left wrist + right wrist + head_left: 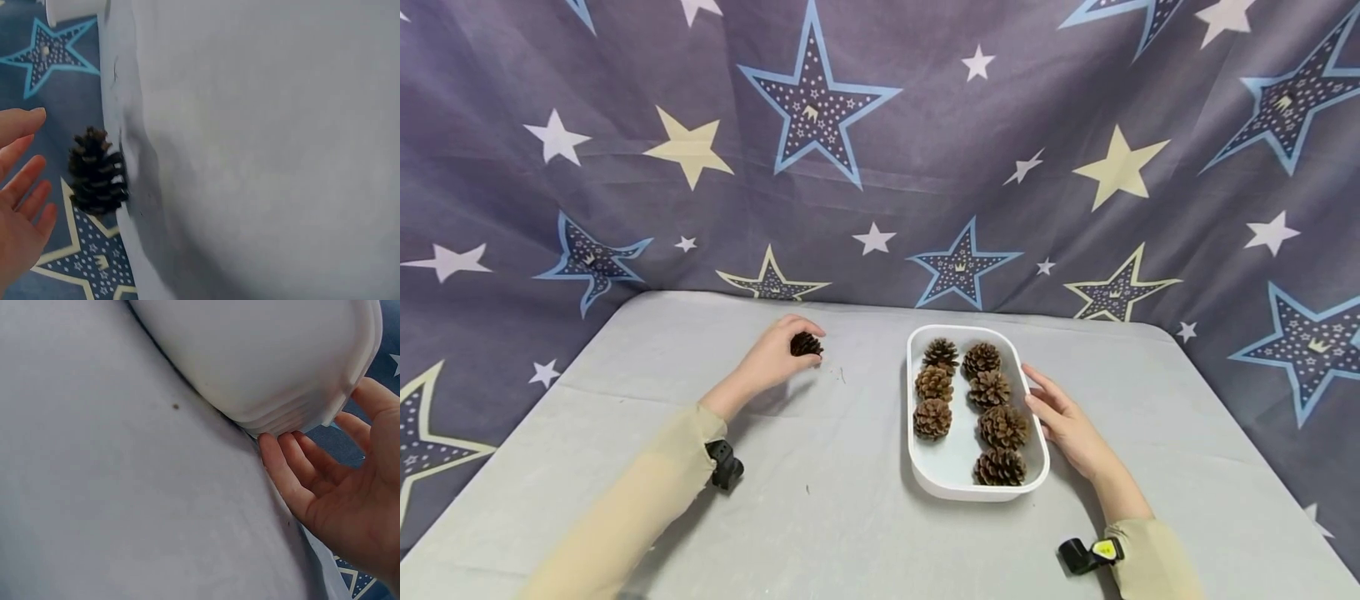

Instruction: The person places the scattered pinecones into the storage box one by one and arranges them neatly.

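Note:
A dark pine cone (806, 344) stands on the cloth at the left, and my left hand (780, 354) curves about it from the left with thumb and fingers spread. In the left wrist view a gap shows between the fingertips and the pine cone (97, 172). My right hand (1071, 425) touches the right side of a white rectangular tray (955, 493). Its loosely extended fingertips rest against the tray's outer wall (269, 356) and rim in the right wrist view. Inside the tray, several brown pine cones (1002, 427) lie in two columns, three of them on the left.
A pale grey cloth (850, 533) covers the table, with small dark bits (841, 375) near the left hand. Behind the table hangs a dark curtain (880, 142) patterned with stars. Each forearm wears a black strapped device, the left one (725, 465) near the cuff.

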Demonstrator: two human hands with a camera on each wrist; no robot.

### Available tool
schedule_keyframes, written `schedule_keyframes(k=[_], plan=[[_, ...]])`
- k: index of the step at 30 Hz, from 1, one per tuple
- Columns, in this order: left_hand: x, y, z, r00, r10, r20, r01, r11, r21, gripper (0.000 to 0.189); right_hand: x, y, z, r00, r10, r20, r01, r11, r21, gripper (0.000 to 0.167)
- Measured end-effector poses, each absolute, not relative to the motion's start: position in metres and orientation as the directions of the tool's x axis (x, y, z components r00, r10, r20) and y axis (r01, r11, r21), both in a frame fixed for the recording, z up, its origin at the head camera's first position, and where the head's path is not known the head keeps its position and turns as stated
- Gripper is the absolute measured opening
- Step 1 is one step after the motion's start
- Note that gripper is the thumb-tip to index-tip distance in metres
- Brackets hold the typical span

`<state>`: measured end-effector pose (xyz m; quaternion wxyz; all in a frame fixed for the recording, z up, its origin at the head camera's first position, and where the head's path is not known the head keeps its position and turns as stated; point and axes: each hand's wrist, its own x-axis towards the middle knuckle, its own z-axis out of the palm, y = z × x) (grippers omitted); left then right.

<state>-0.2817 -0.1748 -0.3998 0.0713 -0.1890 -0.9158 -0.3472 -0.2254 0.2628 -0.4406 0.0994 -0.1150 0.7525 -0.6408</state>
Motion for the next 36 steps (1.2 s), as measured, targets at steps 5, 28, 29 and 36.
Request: schedule_keyframes(k=[5, 28, 29, 36], plan=[[-0.29, -0.182, -0.404, -0.916, 0.307, 0.258, 0.401, 0.701, 0.59, 0.039, -0.225, 0.263, -0.44, -0.955, -0.297, 0.0, -0.049, 0.157, -0.986, 0.054], [-0.307, -0.182, -0.418, -0.892, 0.408, 0.193, 0.449, 0.761, 0.468, 0.049, -0.226, 0.264, -0.44, -0.955, -0.298, -0.008, -0.04, 0.154, -0.987, 0.055], [-0.308, -0.182, -0.418, -0.893, 0.405, 0.195, 0.448, 0.762, 0.468, 0.049, -0.226, 0.264, -0.44, -0.955, -0.298, -0.007, -0.041, 0.155, -0.987, 0.055], [-0.306, -0.182, -0.417, -0.909, 0.363, 0.204, 0.417, 0.773, 0.478, 0.046, -0.225, 0.263, -0.439, -0.953, -0.303, -0.008, -0.042, 0.159, -0.986, 0.055]])
